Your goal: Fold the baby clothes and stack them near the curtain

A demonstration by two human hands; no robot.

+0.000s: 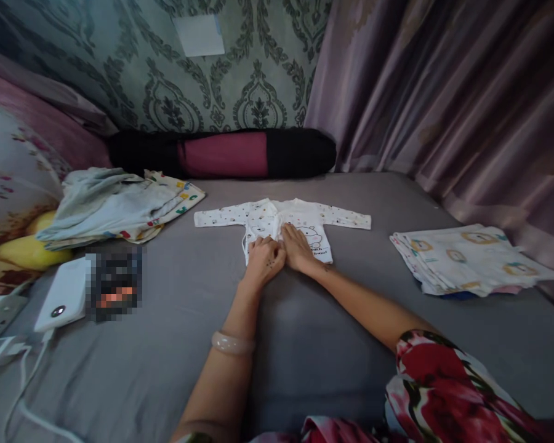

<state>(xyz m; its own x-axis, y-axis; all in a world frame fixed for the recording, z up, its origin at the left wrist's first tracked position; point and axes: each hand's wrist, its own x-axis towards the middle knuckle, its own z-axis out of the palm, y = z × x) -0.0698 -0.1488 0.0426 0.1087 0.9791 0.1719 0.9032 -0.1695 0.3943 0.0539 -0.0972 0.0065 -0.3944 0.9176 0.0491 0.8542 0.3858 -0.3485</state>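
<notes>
A small white baby shirt [281, 212] with tiny printed figures and a cartoon animal on its front lies spread flat on a grey sheet, sleeves stretched out to both sides. My left hand [265, 259] rests at the lower front of the shirt, its fingers bent and closed on the cloth there. Beside it, touching or nearly touching, my right hand [300, 249] lies flat on the shirt's front with the fingers stretched out. Both hands cover part of the lower middle of the shirt.
To the right sits a stack of folded printed cloths [475, 258]. Loosely piled clothes [120, 200] lie at the left, above a white power bank [64, 295] with cables and a blurred-out object. A black and maroon bolster [224, 154] lines the wall side.
</notes>
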